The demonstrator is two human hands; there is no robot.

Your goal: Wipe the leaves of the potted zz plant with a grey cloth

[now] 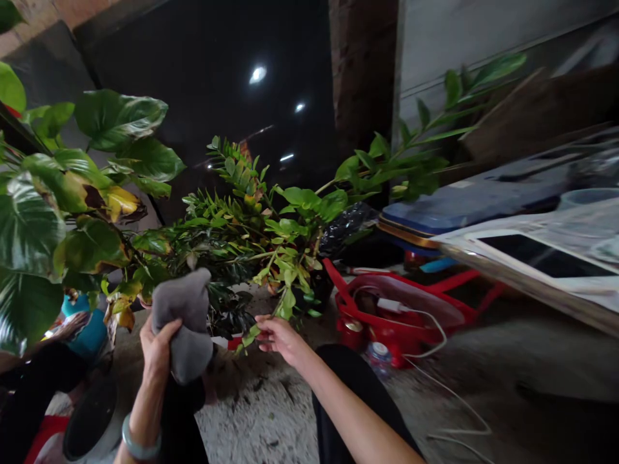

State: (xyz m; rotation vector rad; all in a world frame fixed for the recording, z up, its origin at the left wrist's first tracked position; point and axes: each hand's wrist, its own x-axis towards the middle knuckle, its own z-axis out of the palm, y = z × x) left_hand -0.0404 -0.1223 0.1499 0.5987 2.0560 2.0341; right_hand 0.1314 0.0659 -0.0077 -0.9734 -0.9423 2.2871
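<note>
My left hand (155,351) is closed round a folded grey cloth (187,316), thumb on top, and wears a pale bangle at the wrist. To its right, my right hand (280,338) pinches a small leafy stem (249,336) low at the front of a green potted plant (290,270). The fingertips meet the stem near its leaves; the exact grip is partly hidden. Feathery foliage (227,219) rises behind both hands. Large variegated leaves (33,212), some yellowed and browned, spread at the left.
A red plastic stool (425,322) lies tipped at right, with a white adapter and cable (396,305) on it. A table (512,274) bears a white tablet (546,254). Another person's hand (70,325) shows at far left, near a dark bucket (91,415). A dark glossy panel stands behind.
</note>
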